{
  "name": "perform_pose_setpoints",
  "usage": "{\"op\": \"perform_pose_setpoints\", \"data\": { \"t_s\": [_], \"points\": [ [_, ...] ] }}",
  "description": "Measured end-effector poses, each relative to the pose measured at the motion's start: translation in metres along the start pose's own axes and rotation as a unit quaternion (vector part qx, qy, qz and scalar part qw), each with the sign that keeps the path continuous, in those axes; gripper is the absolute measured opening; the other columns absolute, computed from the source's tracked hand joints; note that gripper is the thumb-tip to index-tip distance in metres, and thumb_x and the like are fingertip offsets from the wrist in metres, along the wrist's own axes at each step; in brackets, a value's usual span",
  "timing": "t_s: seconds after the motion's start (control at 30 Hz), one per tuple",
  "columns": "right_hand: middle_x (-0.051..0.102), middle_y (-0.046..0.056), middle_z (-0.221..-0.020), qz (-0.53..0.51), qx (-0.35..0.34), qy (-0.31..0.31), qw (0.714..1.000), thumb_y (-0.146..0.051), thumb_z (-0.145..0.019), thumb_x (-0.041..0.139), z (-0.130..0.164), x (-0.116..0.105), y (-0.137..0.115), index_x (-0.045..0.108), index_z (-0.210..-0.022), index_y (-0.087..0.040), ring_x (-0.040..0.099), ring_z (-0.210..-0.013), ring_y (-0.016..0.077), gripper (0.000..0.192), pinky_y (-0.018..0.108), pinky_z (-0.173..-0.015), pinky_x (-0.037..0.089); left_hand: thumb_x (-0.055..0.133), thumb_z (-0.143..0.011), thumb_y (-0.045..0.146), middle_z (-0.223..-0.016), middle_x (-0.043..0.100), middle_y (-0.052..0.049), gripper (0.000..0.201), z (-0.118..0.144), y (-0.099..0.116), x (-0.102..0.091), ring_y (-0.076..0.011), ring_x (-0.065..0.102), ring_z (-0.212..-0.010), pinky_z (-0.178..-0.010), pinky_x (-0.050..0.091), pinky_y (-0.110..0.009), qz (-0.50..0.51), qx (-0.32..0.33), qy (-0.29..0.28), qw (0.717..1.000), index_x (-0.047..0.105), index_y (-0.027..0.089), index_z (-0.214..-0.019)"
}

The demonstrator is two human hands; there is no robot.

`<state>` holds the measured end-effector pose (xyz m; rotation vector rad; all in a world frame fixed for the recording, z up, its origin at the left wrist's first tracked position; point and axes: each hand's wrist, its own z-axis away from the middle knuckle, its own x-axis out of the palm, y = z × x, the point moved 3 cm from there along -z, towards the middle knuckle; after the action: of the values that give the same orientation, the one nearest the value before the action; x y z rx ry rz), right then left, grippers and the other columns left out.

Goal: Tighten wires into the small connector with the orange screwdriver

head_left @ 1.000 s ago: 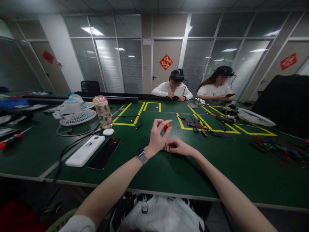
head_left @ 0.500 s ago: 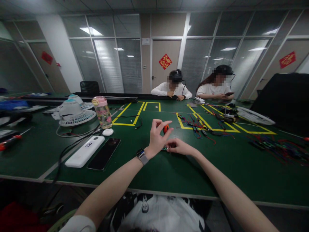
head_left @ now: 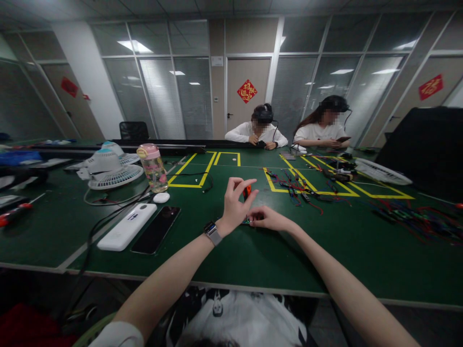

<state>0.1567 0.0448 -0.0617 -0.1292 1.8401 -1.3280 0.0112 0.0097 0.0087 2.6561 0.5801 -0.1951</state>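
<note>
Barely shifting since before, left hand (head_left: pixel 234 206) is pinching an orange-handled tool (head_left: pixel 247 192); right hand (head_left: pixel 266 218) is pressing a small part (head_left: pixel 246 222) at frame centre, which risks slipping sideways.

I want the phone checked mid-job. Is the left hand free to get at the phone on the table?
Probably not yet: the left hand pinches an orange-handled tool. The phone lies close by its forearm, face up, nothing over it.
</note>
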Motion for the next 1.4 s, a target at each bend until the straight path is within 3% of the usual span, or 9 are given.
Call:
{"op": "perform_pose_setpoints", "data": {
  "t_s": [0.17, 0.4, 0.63, 0.8, 0.93, 1.13, 1.27, 1.4],
  "points": [
    [0.064, 0.000, -0.071, 0.003, 0.001, 0.004, 1.000, -0.021, -0.074, 0.065, -0.0005, 0.0001, 0.0015, 0.070, -0.096, -0.013, 0.052, -0.059, 0.0117, 0.024, 0.023, -0.058, 0.043, 0.035, -0.100, 0.021, -0.111, 0.059, -0.008, 0.033, -0.0006, 0.0014, 0.0008, -0.0171, 0.057, -0.104, -0.090, 0.048, -0.032, 0.046, -0.002, -0.037, 0.998, 0.055, 0.021, -0.126],
    [0.064, 0.001, -0.072, -0.003, 0.003, -0.003, 1.000, -0.023, -0.075, 0.065, -0.0010, 0.0006, 0.0036, 0.069, -0.095, -0.012, 0.053, -0.060, 0.0119, 0.023, 0.023, -0.058, 0.043, 0.057, -0.092, 0.029, -0.093, 0.052, -0.004, 0.024, -0.0010, -0.0009, -0.0007, -0.0160, 0.055, -0.088, -0.079, 0.048, -0.029, -0.009, -0.007, 0.000, 1.000, 0.063, 0.020, -0.113],
    [0.064, 0.001, -0.073, -0.005, -0.001, -0.001, 1.000, -0.024, -0.075, 0.065, -0.0012, 0.0011, 0.0037, 0.069, -0.096, -0.013, 0.053, -0.061, 0.0121, 0.025, 0.024, -0.059, 0.043, 0.036, -0.099, 0.019, -0.114, 0.060, -0.008, 0.034, -0.0015, -0.0016, 0.0014, -0.0170, 0.057, -0.105, -0.092, 0.047, -0.032, 0.056, -0.008, -0.042, 0.998, 0.053, 0.019, -0.129],
    [0.063, 0.001, -0.071, -0.003, 0.000, -0.004, 1.000, -0.022, -0.074, 0.064, -0.0010, 0.0009, 0.0023, 0.069, -0.094, -0.013, 0.052, -0.060, 0.0120, 0.023, 0.023, -0.059, 0.042, 0.051, -0.094, 0.021, -0.104, 0.063, -0.006, 0.025, -0.0024, -0.0019, 0.0004, -0.0175, 0.059, -0.097, -0.087, 0.049, -0.033, 0.027, -0.010, -0.018, 0.999, 0.059, 0.020, -0.118],
    [0.063, 0.000, -0.070, -0.007, 0.004, -0.004, 1.000, -0.020, -0.073, 0.063, -0.0008, 0.0009, 0.0007, 0.069, -0.093, -0.012, 0.052, -0.059, 0.0116, 0.022, 0.023, -0.058, 0.041, 0.059, -0.090, 0.027, -0.095, 0.055, -0.005, 0.022, -0.0017, -0.0005, -0.0015, -0.0169, 0.056, -0.090, -0.081, 0.049, -0.030, -0.008, -0.007, 0.003, 1.000, 0.064, 0.020, -0.110],
    [0.062, -0.001, -0.069, -0.012, 0.001, -0.003, 1.000, -0.021, -0.073, 0.063, -0.0013, 0.0015, 0.0021, 0.069, -0.092, -0.013, 0.051, -0.059, 0.0115, 0.021, 0.023, -0.058, 0.041, 0.035, -0.099, 0.020, -0.115, 0.060, -0.009, 0.034, -0.0013, -0.0014, 0.0008, -0.0187, 0.057, -0.108, -0.094, 0.046, -0.035, 0.043, -0.004, -0.037, 0.998, 0.054, 0.020, -0.127],
    [0.063, 0.000, -0.071, -0.016, 0.005, -0.001, 1.000, -0.022, -0.072, 0.064, -0.0017, 0.0015, 0.0043, 0.069, -0.092, -0.013, 0.052, -0.060, 0.0118, 0.023, 0.023, -0.059, 0.041, 0.046, -0.096, 0.022, -0.107, 0.062, -0.007, 0.028, -0.0017, -0.0015, 0.0005, -0.0178, 0.058, -0.099, -0.088, 0.048, -0.033, 0.031, -0.003, -0.021, 0.999, 0.057, 0.020, -0.122],
    [0.062, -0.001, -0.069, -0.010, 0.002, -0.002, 1.000, -0.022, -0.072, 0.065, -0.0020, 0.0015, 0.0033, 0.069, -0.090, -0.013, 0.050, -0.059, 0.0112, 0.021, 0.022, -0.057, 0.040, 0.056, -0.091, 0.027, -0.095, 0.054, -0.004, 0.023, -0.0011, -0.0009, -0.0008, -0.0164, 0.055, -0.089, -0.081, 0.048, -0.030, -0.007, -0.006, 0.004, 1.000, 0.063, 0.021, -0.112]
  ]
}}
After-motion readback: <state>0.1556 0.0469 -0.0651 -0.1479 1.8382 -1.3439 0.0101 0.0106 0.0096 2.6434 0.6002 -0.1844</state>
